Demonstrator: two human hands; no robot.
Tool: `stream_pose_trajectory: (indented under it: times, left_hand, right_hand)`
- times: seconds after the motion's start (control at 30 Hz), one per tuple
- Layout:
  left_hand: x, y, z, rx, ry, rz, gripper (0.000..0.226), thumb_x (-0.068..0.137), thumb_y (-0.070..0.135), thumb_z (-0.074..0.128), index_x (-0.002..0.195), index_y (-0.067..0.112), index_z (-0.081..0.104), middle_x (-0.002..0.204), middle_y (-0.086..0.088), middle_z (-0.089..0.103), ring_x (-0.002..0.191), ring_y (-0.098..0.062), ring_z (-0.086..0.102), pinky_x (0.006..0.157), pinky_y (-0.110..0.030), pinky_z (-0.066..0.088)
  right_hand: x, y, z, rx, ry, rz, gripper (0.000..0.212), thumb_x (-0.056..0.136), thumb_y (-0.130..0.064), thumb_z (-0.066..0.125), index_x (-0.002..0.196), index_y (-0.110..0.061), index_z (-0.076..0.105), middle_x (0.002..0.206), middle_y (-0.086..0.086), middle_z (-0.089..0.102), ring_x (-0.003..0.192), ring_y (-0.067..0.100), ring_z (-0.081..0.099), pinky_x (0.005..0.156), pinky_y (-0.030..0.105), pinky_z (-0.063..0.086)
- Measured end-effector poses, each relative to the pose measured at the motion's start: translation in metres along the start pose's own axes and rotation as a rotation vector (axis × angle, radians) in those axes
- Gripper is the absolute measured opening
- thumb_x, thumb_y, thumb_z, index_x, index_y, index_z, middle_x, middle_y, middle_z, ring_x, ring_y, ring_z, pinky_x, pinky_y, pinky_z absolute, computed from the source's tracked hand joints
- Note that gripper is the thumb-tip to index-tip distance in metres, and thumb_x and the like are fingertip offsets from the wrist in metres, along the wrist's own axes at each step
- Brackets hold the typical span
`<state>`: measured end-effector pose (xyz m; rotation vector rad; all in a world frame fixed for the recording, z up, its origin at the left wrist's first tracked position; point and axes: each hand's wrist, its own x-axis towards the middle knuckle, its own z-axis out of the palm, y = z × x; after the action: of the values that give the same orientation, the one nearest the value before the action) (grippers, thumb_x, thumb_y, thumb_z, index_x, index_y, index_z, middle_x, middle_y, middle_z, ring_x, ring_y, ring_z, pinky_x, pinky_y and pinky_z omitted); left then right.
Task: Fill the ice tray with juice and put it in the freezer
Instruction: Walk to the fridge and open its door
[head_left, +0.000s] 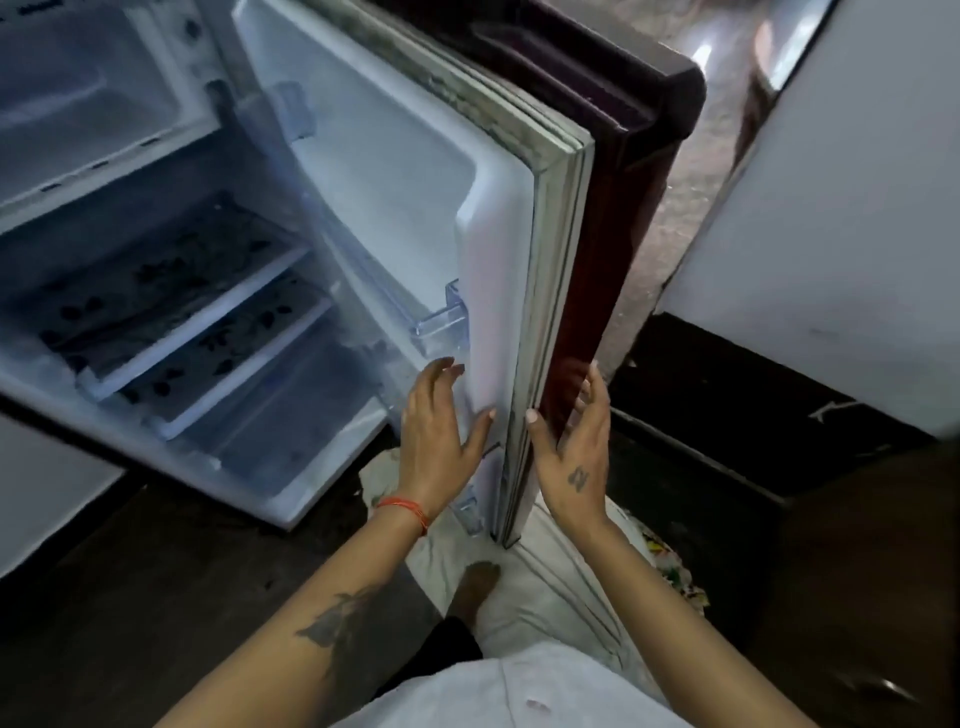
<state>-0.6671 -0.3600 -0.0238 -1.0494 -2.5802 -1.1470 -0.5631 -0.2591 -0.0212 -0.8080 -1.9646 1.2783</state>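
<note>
The fridge stands wide open, its dark maroon door (587, 218) swung out toward me edge-on. My left hand (436, 421) touches the white inner lining of the door with straight fingers. My right hand (574, 452) lies flat against the maroon outer face, fingers straight. The freezer compartment (88, 98) at the top left is open and looks empty inside. No ice tray or juice is in view.
Inside the fridge are glass shelves (171, 306) with a dark leaf pattern and a clear drawer below. A white cabinet (841, 208) stands to the right of the door. My bare foot (475, 587) rests on a white cloth on the dark floor.
</note>
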Motion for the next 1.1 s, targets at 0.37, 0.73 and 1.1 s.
stream_pose_trajectory:
  times: [0.37,0.73,1.1]
  left_hand:
    - [0.082,0.024,0.096,0.085,-0.405,0.247,0.072,0.083,0.031,0.063,0.136,-0.010,0.036,0.133,-0.030,0.049,0.124,-0.044,0.048,0.110,-0.062,0.022]
    - [0.141,0.009,0.132,0.241,-0.545,0.425,0.084,0.083,0.027,0.062,0.149,0.005,0.014,0.157,-0.013,0.015,0.146,-0.030,0.005,0.118,-0.051,-0.005]
    - [0.209,0.014,0.168,0.450,-0.729,0.481,0.092,0.089,0.044,0.051,0.149,0.012,-0.012,0.157,-0.011,-0.019,0.145,-0.030,-0.018,0.113,-0.046,-0.016]
  right_hand:
    - [0.101,0.035,-0.042,-0.085,0.061,0.262,0.060,0.094,-0.048,0.042,0.146,-0.038,0.014,0.152,0.001,0.032,0.136,0.021,0.036,0.109,0.039,0.033]
    - [0.150,0.025,0.001,-0.191,0.177,0.207,0.061,0.094,-0.014,0.050,0.147,-0.016,0.020,0.150,0.007,0.031,0.136,0.018,0.034,0.110,0.025,0.032]
    - [0.249,0.034,-0.022,-0.302,-0.082,0.309,0.082,0.085,-0.009,0.054,0.150,-0.016,0.005,0.154,0.010,0.025,0.135,0.029,0.035,0.109,0.042,0.035]
